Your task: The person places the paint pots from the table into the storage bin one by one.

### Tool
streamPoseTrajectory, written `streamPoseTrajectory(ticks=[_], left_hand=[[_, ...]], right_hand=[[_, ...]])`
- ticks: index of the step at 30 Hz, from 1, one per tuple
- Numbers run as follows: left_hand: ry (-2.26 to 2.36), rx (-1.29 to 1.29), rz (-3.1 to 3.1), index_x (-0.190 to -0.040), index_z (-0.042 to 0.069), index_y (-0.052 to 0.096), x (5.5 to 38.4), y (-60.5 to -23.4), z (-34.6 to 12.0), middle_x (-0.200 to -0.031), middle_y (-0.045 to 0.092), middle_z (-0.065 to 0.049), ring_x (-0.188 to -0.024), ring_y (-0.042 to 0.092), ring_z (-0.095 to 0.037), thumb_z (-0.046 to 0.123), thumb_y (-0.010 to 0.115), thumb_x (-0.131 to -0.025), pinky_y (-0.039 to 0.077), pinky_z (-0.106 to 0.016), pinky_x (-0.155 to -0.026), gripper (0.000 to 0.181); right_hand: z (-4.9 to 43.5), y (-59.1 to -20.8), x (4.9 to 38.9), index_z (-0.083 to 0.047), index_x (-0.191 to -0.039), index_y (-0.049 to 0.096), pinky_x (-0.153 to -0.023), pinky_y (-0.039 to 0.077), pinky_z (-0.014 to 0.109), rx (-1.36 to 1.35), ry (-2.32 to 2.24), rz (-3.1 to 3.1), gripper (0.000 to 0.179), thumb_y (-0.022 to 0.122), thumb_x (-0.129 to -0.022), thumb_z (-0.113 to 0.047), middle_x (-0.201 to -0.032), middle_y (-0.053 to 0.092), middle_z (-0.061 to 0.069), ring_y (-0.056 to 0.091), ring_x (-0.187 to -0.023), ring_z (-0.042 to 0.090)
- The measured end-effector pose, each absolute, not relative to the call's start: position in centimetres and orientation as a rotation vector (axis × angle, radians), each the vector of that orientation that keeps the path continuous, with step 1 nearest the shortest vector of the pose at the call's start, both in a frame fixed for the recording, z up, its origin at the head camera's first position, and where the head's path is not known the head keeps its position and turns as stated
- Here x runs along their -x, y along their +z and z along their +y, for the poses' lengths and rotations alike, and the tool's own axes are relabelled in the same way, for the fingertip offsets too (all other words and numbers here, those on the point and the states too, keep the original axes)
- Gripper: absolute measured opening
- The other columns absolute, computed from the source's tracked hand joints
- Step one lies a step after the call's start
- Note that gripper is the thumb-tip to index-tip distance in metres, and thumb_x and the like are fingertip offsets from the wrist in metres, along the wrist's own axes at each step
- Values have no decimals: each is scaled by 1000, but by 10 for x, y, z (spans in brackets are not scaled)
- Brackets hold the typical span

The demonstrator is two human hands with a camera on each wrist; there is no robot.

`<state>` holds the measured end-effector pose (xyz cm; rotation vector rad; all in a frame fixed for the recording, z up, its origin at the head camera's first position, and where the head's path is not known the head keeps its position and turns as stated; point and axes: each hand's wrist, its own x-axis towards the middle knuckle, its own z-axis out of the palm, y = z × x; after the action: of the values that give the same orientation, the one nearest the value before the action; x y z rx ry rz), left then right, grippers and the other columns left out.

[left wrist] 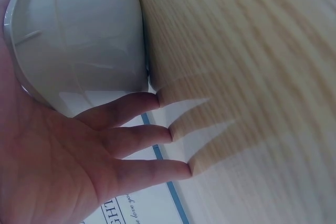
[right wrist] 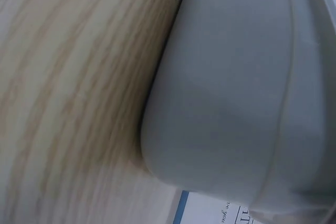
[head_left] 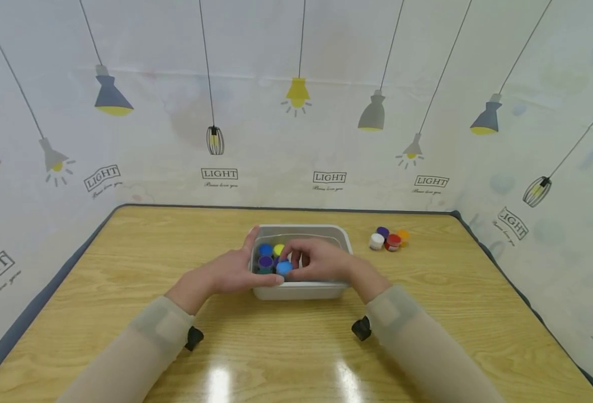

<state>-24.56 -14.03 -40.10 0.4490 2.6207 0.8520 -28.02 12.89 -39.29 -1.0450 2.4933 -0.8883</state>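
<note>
A white plastic bin (head_left: 301, 291) stands on the table. Inside its left part sit several small paint jars with coloured lids, among them a blue-lidded jar (head_left: 265, 249), a purple-lidded jar (head_left: 265, 262) and a yellow-lidded jar (head_left: 278, 249). My right hand (head_left: 323, 260) reaches over the bin and pinches a light-blue-lidded paint jar (head_left: 283, 268). At the bin's left end rests my left hand (head_left: 226, 271), its thumb along the near rim. Three of its fingers extend straight beside the bin in the left wrist view. The right wrist view shows the bin's outer wall (right wrist: 226, 93), with no fingers visible.
Right of the bin, a small group holds a white jar (head_left: 376, 241), a red-lidded jar (head_left: 393, 242), a purple-lidded jar (head_left: 382, 232) and an orange-lidded jar (head_left: 403, 236). A lamp-printed cloth (head_left: 266, 112) hangs around the wooden table (head_left: 125, 252).
</note>
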Motion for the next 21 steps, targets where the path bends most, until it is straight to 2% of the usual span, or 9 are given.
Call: streamPoseTrajectory(ticks=[8,21], left_hand=[[852,-449,2626,-176,22,-18,245,-402,-140,-151,64,-27,-115,70,-29,88,70,-84,55,-56,-111,143],[853,-479,2632,-176,20,-18,246,-403,-139,-149,64,-29,-116,70,-29,86,71,-86,56,-53,-106,142]], right_hand=[[125,-399,283,-22,-128,71,-88,58,32,1054,-866,2455,27,78,-102,-23,-105,71,-3,65,-95,16],[125,-402,284,-21,-129,72,-88,57,28,1049,-824,2427,25,77,-104,-20,-105,72,-3,65,-93,12]])
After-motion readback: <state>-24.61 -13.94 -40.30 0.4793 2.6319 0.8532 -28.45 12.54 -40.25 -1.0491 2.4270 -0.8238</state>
